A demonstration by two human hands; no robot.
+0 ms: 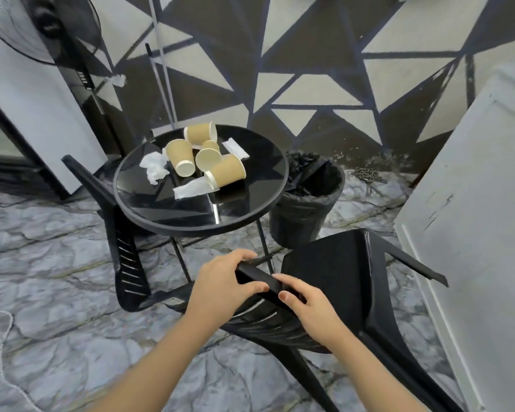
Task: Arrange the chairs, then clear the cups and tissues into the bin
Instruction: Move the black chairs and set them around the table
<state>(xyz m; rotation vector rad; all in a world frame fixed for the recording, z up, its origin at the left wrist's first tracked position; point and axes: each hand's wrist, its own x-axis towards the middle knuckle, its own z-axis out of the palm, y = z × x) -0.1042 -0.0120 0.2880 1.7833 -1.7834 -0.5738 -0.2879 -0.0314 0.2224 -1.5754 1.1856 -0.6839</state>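
While both of my hands grip the same black bar of the tipped-over chair (333,281), I look down on it lying on its side on the marbled floor (57,263). My left hand (220,281) curls its fingers over the far end of that bar with the thumb along its near face; my right hand (304,307) pinches the bar just beside it, thumb on top and fingers hidden behind. I cannot tell whether the bar is a leg or an armrest. The chair's seat faces me, its slatted back lies under my wrists, and one leg points off to the right toward a pale panel (473,233).

A second black chair (122,233) also lies toppled at the left, partly beneath the round black surface (161,215). On that glossy surface lie four tan paper cups (225,172), all on their sides and clustered together near the far half. Crumpled white tissues (155,168) lie just left of the cups, with flatter pieces in front of and behind them. Just right of the surface stands the black bin (301,221), lined with a dark bag. A standing fan (42,28) is at the upper left, against the triangle-patterned wall.
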